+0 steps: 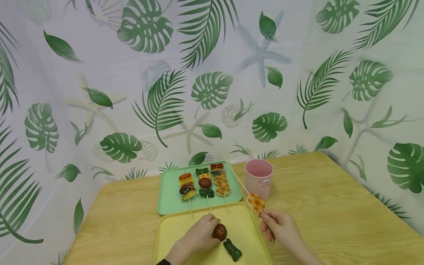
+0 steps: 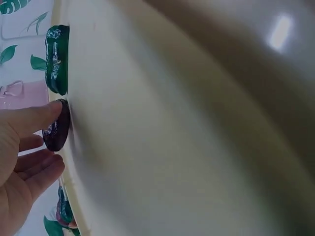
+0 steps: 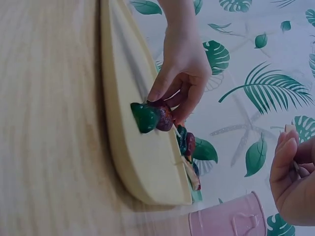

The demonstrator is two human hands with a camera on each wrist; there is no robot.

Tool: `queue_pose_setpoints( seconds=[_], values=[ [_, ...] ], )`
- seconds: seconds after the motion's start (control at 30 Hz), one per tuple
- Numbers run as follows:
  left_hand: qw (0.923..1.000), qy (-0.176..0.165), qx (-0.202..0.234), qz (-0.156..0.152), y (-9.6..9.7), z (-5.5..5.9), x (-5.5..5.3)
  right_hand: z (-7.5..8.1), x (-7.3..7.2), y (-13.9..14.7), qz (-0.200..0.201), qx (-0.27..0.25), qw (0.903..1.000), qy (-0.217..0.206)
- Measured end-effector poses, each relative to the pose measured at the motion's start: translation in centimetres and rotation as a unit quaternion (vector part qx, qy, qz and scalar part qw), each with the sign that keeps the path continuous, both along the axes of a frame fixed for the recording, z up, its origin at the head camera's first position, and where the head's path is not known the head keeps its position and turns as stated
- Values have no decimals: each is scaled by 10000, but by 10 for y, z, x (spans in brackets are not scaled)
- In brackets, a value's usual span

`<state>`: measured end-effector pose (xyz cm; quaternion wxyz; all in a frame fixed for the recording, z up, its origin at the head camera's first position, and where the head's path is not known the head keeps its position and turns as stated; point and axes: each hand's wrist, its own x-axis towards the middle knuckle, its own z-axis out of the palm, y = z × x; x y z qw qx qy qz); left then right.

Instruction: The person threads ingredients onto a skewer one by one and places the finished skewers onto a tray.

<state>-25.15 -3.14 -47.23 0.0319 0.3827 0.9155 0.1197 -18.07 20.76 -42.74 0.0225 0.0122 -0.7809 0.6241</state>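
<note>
My left hand point(image 1: 202, 232) reaches over the yellow tray point(image 1: 185, 217) and grips a brown shiitake mushroom point(image 1: 219, 232) with a star cut in its cap. In the left wrist view the thumb lies at one edge of the mushroom point(image 2: 57, 129) and the fingers are by the other. Close beside it on the tray lies a green pepper piece point(image 1: 232, 250). My right hand point(image 1: 281, 226), right of the tray, pinches the lower end of a skewer point(image 1: 236, 176). One browned, round grilled slice point(image 1: 255, 202) sits low on that skewer, just above the fingertips; its bare stick slants up and left.
Behind the yellow tray stands a green tray point(image 1: 169, 198) with three loaded skewers, their sticks reaching over its front edge. A pink cup point(image 1: 259, 178) stands right of it on the wooden table point(image 1: 331, 206). A leaf-patterned cloth point(image 1: 212, 121) hangs behind.
</note>
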Motion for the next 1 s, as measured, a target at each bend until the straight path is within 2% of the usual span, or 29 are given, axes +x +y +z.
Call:
queue_pose_setpoints(
  seconds=[0.13, 0.33, 0.43, 0.5, 0.57, 0.63, 0.7, 0.77, 0.8, 0.87, 1.0],
  values=[
    [9999, 55, -110, -36, -1, -4, -4, -3, 10, 0, 67, 310, 9995, -19],
    [9998, 86, -121, -151, 2, -6, -7, -5, 16, -2, 275, 404, 9988, -59],
    [9997, -216, 51, -72, 2, -6, -7, -5, 18, -2, 374, 463, 9982, -12],
    [9973, -560, 446, 156, 0, -5, -6, -6, 19, -2, 431, 515, 9977, 3],
    [9891, -908, 1005, 577, -6, 2, -8, -4, 19, -3, 518, 584, 9969, -18],
    [9703, -1326, 1720, 1067, -17, 12, -10, -2, 19, -2, 531, 786, 9955, 64],
    [9462, -1591, 2393, 1486, -29, 28, -14, 2, 21, -2, 466, 1247, 9907, 284],
    [9181, -1846, 3001, 1815, -43, 45, -18, 7, 24, -2, 298, 1865, 9791, 748],
    [9031, -2000, 3286, 1910, -50, 51, -20, 9, 27, -3, 218, 2223, 9689, 1066],
    [8787, -2189, 3719, 2039, -62, 63, -22, 13, 32, -5, 106, 2865, 9402, 1837],
    [8239, -2839, 4467, 2027, -82, 78, -24, 18, 38, -14, 100, 3538, 8782, 3216]
  ],
)
